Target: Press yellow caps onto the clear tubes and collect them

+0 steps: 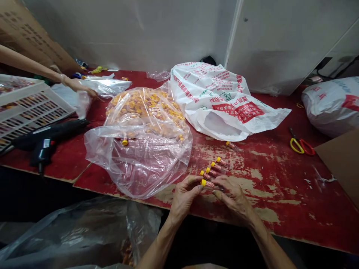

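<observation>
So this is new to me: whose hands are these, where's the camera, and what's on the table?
This single view comes from a camera worn on a person's head, looking down at their own bare hands. Their left hand and right hand hold a small tube with a yellow cap between them, beside a row of similar tubes. The worn red table carries a clear plastic bag of small yellow-capped items, a white red-printed plastic sack and a black glue gun. A co-worker's hand reaches in at upper left.

A worn red table [277, 179] holds yellow-capped tubes [217, 167] and plastic bags [213, 101].
</observation>
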The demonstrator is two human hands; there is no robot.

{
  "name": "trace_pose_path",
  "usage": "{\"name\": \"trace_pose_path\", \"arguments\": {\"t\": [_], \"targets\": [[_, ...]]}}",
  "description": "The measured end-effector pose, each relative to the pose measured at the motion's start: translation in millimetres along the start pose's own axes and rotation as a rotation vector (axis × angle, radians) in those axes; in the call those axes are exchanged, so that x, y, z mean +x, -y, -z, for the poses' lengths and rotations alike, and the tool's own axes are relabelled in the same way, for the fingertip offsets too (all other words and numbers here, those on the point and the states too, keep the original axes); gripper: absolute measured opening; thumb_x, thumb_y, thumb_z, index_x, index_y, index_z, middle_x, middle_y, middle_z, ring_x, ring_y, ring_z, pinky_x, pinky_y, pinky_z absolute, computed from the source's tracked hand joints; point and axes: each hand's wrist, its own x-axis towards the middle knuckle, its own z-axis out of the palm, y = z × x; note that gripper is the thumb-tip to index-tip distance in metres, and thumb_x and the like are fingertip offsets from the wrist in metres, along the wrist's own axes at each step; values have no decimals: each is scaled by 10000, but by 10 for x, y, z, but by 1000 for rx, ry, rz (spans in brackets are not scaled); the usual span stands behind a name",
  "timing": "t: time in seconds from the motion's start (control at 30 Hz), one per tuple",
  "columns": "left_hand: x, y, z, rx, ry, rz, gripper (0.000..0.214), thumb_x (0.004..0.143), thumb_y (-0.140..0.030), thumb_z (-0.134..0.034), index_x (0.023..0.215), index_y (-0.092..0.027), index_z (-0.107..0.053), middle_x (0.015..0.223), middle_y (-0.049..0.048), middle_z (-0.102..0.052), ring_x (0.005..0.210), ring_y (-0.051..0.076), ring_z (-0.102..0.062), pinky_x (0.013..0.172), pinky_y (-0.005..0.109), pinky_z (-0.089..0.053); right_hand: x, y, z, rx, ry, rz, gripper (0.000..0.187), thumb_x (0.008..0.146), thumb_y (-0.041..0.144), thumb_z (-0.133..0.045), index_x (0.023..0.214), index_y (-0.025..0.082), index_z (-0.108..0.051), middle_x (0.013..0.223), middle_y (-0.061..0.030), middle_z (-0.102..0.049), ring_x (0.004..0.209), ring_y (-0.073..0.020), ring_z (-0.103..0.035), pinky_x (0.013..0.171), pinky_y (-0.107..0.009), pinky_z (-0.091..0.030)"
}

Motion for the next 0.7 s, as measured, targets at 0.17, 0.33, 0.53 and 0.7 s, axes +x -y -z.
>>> {"name": "trace_pose_path", "arguments": {"t": [0.17, 0.33, 0.53, 0.7], "targets": [[-7, 14, 38, 71, 31, -21, 179, 701, -220, -722, 879, -210, -726, 904, 22, -631, 870, 165, -613, 803, 265, -465, 41, 17, -22, 19, -9, -8, 212, 904, 264, -533, 1098, 232, -613, 1019, -69, -630, 988, -199, -587, 867, -340, -488], [10, 19, 81, 59, 56, 0, 168, 700, -231, -723, 866, -204, -721, 875, 17, -617, 853, 161, -606, 800, 269, -459, 87, 43, -51, 59, 103, -171, 225, 914, 329, -506, 1040, 222, -660, 1003, -60, -676, 949, -203, -622, 855, -327, -491], [-13, 51, 98, -69, -50, 59, 195, 625, -239, -767, 801, -179, -711, 765, 12, -660, 724, 134, -586, 713, 248, -447, -13, 3, -116, -9, 48, -288, 470, 849, 419, -523, 1261, 191, -530, 1216, -106, -600, 1124, -242, -561, 898, -337, -493], [-21, 57, 76, -104, -101, 54, 289, 497, -270, -836, 744, -162, -732, 726, 16, -651, 682, 130, -574, 668, 245, -441, -108, -278, -70, -37, 87, -373, 369, 809, 516, -521, 926, 203, -676, 900, -54, -712, 800, -219, -682, 624, -220, -552]]}}
